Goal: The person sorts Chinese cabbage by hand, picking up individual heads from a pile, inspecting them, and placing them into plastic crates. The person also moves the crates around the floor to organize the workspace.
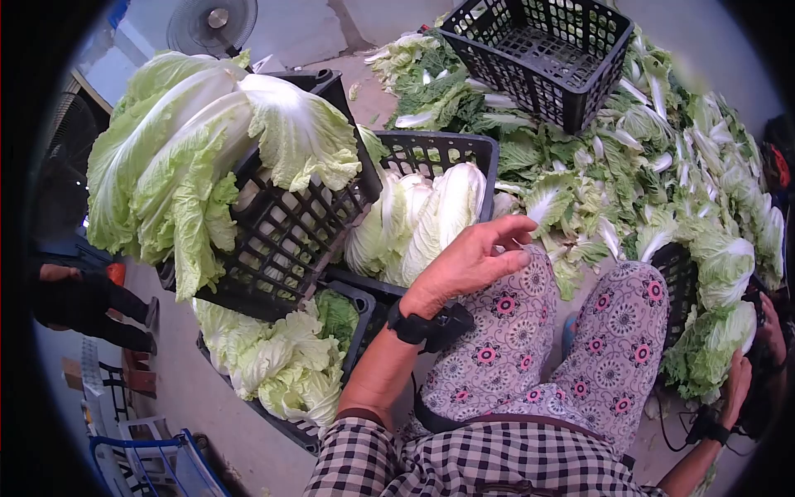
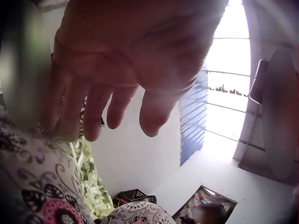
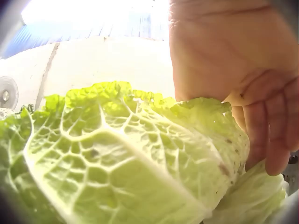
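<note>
My left hand [image 1: 484, 248] hovers around my left knee with loosely bent fingers and holds nothing; in the left wrist view its palm [image 2: 126, 51] and fingers hang down with only air between them. At the far right, my right hand [image 1: 735, 383] touches the lower side of a leafy napa cabbage [image 1: 716, 352]. In the right wrist view, a veined outer leaf [image 3: 117, 158] fills the front, and the right hand's fingers [image 3: 275, 135] extend down beside it, fairly straight. The thumb is hidden behind the leaf.
Trimmed cabbages lie in a black crate [image 1: 489, 170] before me. A tilted crate [image 1: 281, 240] beside it bears large loose leaves [image 1: 190, 141]. Another crate [image 1: 526, 62] sits on a heap of leaves [image 1: 580, 174]. A person [image 1: 79, 302] stands at left.
</note>
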`<state>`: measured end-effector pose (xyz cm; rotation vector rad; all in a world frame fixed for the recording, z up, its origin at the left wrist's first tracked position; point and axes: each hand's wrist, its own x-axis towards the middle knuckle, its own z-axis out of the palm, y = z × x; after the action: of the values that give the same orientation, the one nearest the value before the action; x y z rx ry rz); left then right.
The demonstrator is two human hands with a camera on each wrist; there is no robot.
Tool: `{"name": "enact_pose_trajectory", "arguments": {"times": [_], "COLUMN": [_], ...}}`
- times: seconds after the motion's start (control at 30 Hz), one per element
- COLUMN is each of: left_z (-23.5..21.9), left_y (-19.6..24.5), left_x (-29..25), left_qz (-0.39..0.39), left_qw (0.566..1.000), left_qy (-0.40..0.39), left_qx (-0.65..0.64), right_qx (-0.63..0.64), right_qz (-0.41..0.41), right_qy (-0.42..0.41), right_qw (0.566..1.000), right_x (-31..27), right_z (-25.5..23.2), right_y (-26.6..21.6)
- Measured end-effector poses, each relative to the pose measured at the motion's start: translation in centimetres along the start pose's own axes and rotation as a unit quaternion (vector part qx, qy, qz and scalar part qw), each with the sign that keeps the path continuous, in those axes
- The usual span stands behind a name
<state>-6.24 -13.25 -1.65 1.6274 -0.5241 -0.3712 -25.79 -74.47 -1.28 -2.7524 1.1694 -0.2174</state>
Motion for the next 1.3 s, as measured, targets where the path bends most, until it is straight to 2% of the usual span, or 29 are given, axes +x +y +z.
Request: {"name": "enact_pose_trajectory", "arguments": {"times": [0.07, 0.13, 0.17, 0.23, 0.27, 0.37, 0.43, 0.57, 0.7, 0.73, 0.87, 0.97, 1.0, 1.1, 1.23, 1.27, 1.3], "left_z": [-1.1, -1.6, -1.9, -2.8, -3.7, -6.5, -9.2, -11.5, -11.2, -11.6, -12.0, -10.1, -10.4, -12.4, -11.6, -12.1, -12.3], "left_y": [-0.7, -1.3, -1.5, -2.0, -3.0, -6.3, -9.9, -12.6, -12.1, -13.2, -15.4, -13.3, -12.7, -14.4, -15.3, -15.4, -15.5], "left_x": [-0.5, -0.8, -0.9, -1.0, -0.8, 0.2, 1.4, 4.1, 7.2, 8.2, 10.9, 11.7, 12.0, 13.1, 12.4, 12.3, 12.0], "left_qz": [-0.013, -0.02, -0.027, -0.04, -0.038, -0.078, -0.071, -0.121, -0.189, -0.218, -0.354, -0.401, -0.414, -0.319, -0.319, -0.308, -0.301], "left_qw": [1.0, 0.999, 0.996, 0.984, 0.972, 0.945, 0.927, 0.914, 0.892, 0.868, 0.829, 0.776, 0.783, 0.851, 0.819, 0.851, 0.857], "left_qy": [0.026, 0.044, 0.051, 0.062, 0.093, 0.219, 0.262, 0.251, 0.226, 0.235, 0.242, 0.246, 0.215, 0.222, 0.237, 0.24, 0.242], "left_qx": [0.01, 0.023, 0.07, 0.161, 0.213, 0.229, 0.26, 0.295, 0.342, 0.378, 0.359, 0.419, 0.411, 0.353, 0.415, 0.351, 0.342], "right_qx": [-0.054, -0.066, -0.073, 0.016, 0.061, 0.247, 0.368, 0.312, 0.279, 0.275, 0.217, 0.213, 0.215, 0.219, 0.227, 0.229, 0.23], "right_qz": [-0.002, -0.012, -0.017, -0.103, -0.146, -0.213, -0.256, -0.288, -0.317, -0.319, -0.352, -0.35, -0.35, -0.352, -0.348, -0.346, -0.344], "right_qy": [0.0, 0.001, 0.001, 0.104, 0.156, 0.097, 0.06, 0.054, 0.031, 0.016, -0.012, -0.023, -0.03, -0.056, -0.09, -0.098, -0.108], "right_qw": [0.999, 0.998, 0.997, 0.989, 0.975, 0.94, 0.892, 0.904, 0.906, 0.907, 0.91, 0.912, 0.911, 0.908, 0.905, 0.905, 0.904], "right_x": [0.5, -0.7, -1.2, -1.5, -1.6, -2.8, -4.1, -6.4, -8.8, -9.0, -8.6, -8.7, -8.7, -8.6, -8.4, -8.4, -8.4], "right_z": [-0.3, -1.7, -2.2, -2.7, -2.9, -3.9, -4.4, -4.5, -5.1, -5.0, -4.2, -3.2, -2.9, -2.4, -2.0, -1.9, -1.8], "right_y": [0.2, -1.6, -2.6, -3.3, -3.8, -8.1, -11.3, -15.2, -19.0, -19.5, -21.0, -21.5, -21.7, -22.7, -24.1, -24.4, -24.4]}}
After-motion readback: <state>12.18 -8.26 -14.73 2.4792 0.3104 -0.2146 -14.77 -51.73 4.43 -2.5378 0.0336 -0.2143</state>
